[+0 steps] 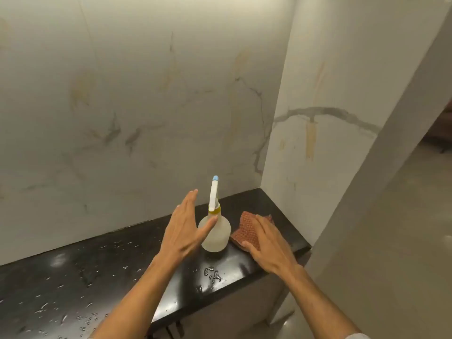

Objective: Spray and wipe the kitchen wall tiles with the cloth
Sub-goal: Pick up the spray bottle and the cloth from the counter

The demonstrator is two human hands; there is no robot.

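Note:
A translucent white spray bottle [217, 232] with a yellow collar and a blue-tipped white nozzle stands upright on the black countertop [102, 270]. My left hand [183, 228] hovers just left of the bottle, fingers straight and apart, thumb across its front, holding nothing. A reddish-brown waffle cloth [247, 231] lies on the counter right of the bottle. My right hand [269, 245] lies flat with its fingers on the cloth, not closed around it. The marble-patterned wall tiles [146, 106] rise behind the counter.
Water drops [212, 275] dot the counter. A tiled side wall [318, 130] closes the counter's right end, forming a corner. Beyond the pillar edge, the floor [391, 241] shows at the right. Cabinet fronts sit under the counter.

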